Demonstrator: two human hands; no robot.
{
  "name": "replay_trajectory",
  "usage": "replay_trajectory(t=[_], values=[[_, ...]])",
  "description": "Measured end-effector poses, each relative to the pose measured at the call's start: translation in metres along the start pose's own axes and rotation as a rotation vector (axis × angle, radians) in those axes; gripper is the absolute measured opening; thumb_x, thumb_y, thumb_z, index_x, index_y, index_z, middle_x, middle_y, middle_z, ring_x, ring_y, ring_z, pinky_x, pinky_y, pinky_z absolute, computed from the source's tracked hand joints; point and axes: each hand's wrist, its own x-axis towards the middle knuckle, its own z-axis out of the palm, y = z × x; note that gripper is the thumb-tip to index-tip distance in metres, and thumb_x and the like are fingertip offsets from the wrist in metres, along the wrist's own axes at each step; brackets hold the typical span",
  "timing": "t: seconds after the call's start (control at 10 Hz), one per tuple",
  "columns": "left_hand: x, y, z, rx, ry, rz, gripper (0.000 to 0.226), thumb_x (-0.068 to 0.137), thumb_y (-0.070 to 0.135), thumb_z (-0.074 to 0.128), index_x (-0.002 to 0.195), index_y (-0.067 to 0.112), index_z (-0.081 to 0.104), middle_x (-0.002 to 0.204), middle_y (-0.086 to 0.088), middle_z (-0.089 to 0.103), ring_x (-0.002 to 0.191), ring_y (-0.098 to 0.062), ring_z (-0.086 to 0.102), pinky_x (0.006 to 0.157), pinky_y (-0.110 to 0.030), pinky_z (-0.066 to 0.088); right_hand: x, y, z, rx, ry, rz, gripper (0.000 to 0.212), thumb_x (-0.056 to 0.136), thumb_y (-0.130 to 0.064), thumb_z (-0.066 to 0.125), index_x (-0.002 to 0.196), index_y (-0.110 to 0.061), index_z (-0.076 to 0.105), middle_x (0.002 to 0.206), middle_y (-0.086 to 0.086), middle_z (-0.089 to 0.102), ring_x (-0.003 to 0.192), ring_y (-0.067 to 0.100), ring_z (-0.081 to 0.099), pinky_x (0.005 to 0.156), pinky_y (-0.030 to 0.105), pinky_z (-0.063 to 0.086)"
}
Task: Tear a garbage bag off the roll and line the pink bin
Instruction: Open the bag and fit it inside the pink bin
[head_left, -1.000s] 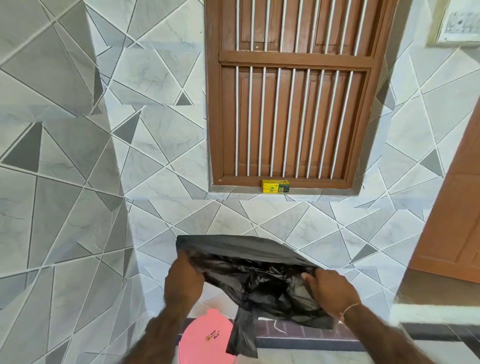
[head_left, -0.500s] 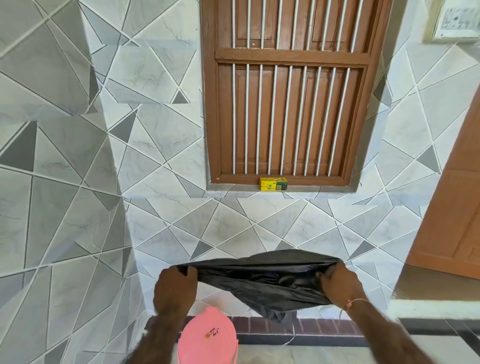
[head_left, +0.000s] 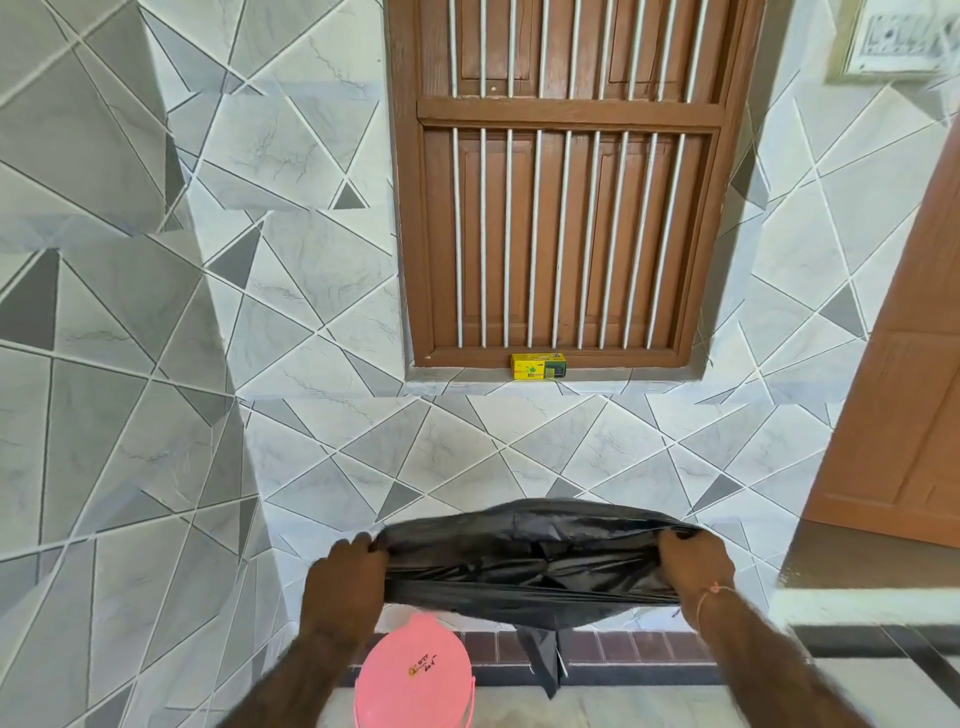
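A black garbage bag (head_left: 524, 566) is stretched wide between both hands at chest height, its mouth pulled open and its tail hanging down. My left hand (head_left: 345, 582) grips the bag's left rim. My right hand (head_left: 693, 566) grips the right rim; a thin thread band circles that wrist. The pink bin (head_left: 414, 675) stands on the floor below my left hand, seen from above with a small orange sticker on it. The bag hangs above and to the right of the bin, apart from it. A yellow garbage-bag box (head_left: 537, 366) rests on the window sill.
A brown wooden barred window (head_left: 561, 182) fills the tiled wall ahead. An orange-brown door (head_left: 904, 405) stands at the right, with a dark ledge (head_left: 872, 566) below it. A tiled wall corner (head_left: 223, 364) juts out on the left. Brick-coloured skirting (head_left: 623, 647) runs along the floor.
Both hands have spread further apart, stretching the bag's mouth wide and flat. The bag's crumpled body has lifted and its tail now hangs beside the bin.
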Motion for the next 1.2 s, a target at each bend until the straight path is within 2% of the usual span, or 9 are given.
replay_trajectory(t=[0.1, 0.2, 0.3, 0.5, 0.6, 0.7, 0.9, 1.1, 1.2], values=[[0.001, -0.004, -0.01, -0.006, -0.216, -0.107, 0.021, 0.09, 0.026, 0.053, 0.108, 0.02, 0.06, 0.111, 0.0, 0.07, 0.104, -0.022, 0.067, 0.087, -0.034, 0.054, 0.013, 0.009, 0.006, 0.129, -0.178, 0.086, 0.03, 0.071, -0.013, 0.066, 0.09, 0.009, 0.07, 0.074, 0.021, 0.07, 0.064, 0.032, 0.067, 0.065, 0.04, 0.057], [0.016, 0.0, -0.027, -0.167, -0.216, -0.334, 0.03, 0.087, 0.025, 0.048, 0.112, 0.013, 0.059, 0.116, -0.008, 0.069, 0.109, -0.03, 0.065, 0.09, -0.037, 0.052, 0.013, 0.007, 0.012, 0.059, -0.262, 0.054, 0.037, 0.059, -0.008, 0.078, 0.091, 0.01, 0.07, 0.076, 0.023, 0.071, 0.067, 0.034, 0.069, 0.068, 0.043, 0.059], [0.042, 0.008, -0.069, -0.551, -0.076, -0.586, 0.036, 0.081, 0.025, 0.055, 0.109, 0.004, 0.063, 0.111, -0.022, 0.069, 0.103, -0.04, 0.065, 0.087, -0.041, 0.053, 0.001, -0.033, 0.001, -0.313, -0.14, -0.215, 0.035, 0.072, -0.009, 0.066, 0.105, 0.001, 0.067, 0.105, 0.025, 0.07, 0.099, 0.04, 0.066, 0.083, 0.038, 0.054], [0.076, 0.017, -0.212, -0.529, 0.894, -0.229, 0.025, 0.079, 0.003, 0.049, 0.099, -0.003, 0.062, 0.11, -0.024, 0.063, 0.097, -0.043, 0.06, 0.082, -0.047, 0.047, -0.031, -0.172, -0.075, -0.092, 0.185, -0.676, 0.032, 0.085, -0.006, 0.049, 0.116, -0.003, 0.055, 0.119, 0.029, 0.061, 0.109, 0.046, 0.057, 0.093, 0.045, 0.046], [0.057, 0.009, -0.193, -0.291, 1.142, -0.06, 0.035, 0.079, 0.003, 0.046, 0.111, 0.003, 0.062, 0.11, -0.023, 0.062, 0.092, -0.042, 0.059, 0.075, -0.043, 0.049, -0.032, -0.156, -0.076, 0.065, 0.503, -0.84, 0.028, 0.086, -0.012, 0.049, 0.112, -0.004, 0.057, 0.111, 0.026, 0.064, 0.097, 0.045, 0.058, 0.082, 0.044, 0.046], [-0.005, -0.003, -0.056, 0.043, -0.115, -0.036, 0.038, 0.092, 0.02, 0.032, 0.122, 0.014, 0.054, 0.117, -0.013, 0.063, 0.101, -0.035, 0.062, 0.085, -0.046, 0.053, -0.012, -0.036, -0.006, -0.675, -0.327, -0.515, 0.027, 0.094, -0.016, 0.047, 0.117, -0.001, 0.052, 0.117, 0.018, 0.062, 0.092, 0.03, 0.065, 0.076, 0.03, 0.052], [-0.072, -0.013, 0.031, -0.116, -0.446, -0.112, 0.038, 0.096, 0.023, 0.042, 0.134, 0.02, 0.043, 0.131, -0.002, 0.058, 0.117, -0.022, 0.061, 0.097, -0.035, 0.048, 0.0, 0.135, 0.052, -0.736, -0.536, -0.165, 0.033, 0.096, -0.021, 0.046, 0.126, -0.01, 0.053, 0.126, 0.021, 0.061, 0.118, 0.038, 0.056, 0.097, 0.036, 0.042], [-0.076, 0.008, 0.021, -0.067, -0.425, -0.133, 0.041, 0.096, 0.022, 0.042, 0.136, 0.016, 0.041, 0.139, -0.002, 0.048, 0.116, -0.026, 0.06, 0.096, -0.038, 0.045, 0.022, 0.146, 0.06, -0.55, -0.507, -0.215, 0.047, 0.075, -0.051, 0.053, 0.102, -0.016, 0.065, 0.099, 0.009, 0.074, 0.094, 0.031, 0.068, 0.085, 0.04, 0.053], [-0.083, 0.0, 0.048, -0.065, -0.324, -0.1, 0.055, 0.085, 0.041, 0.013, 0.121, 0.02, 0.05, 0.12, -0.007, 0.062, 0.092, -0.026, 0.059, 0.082, -0.037, 0.041, 0.015, 0.139, 0.052, -0.475, -0.511, -0.212, 0.044, 0.07, -0.049, 0.064, 0.104, -0.021, 0.064, 0.097, 0.002, 0.074, 0.095, 0.027, 0.068, 0.086, 0.037, 0.052]])
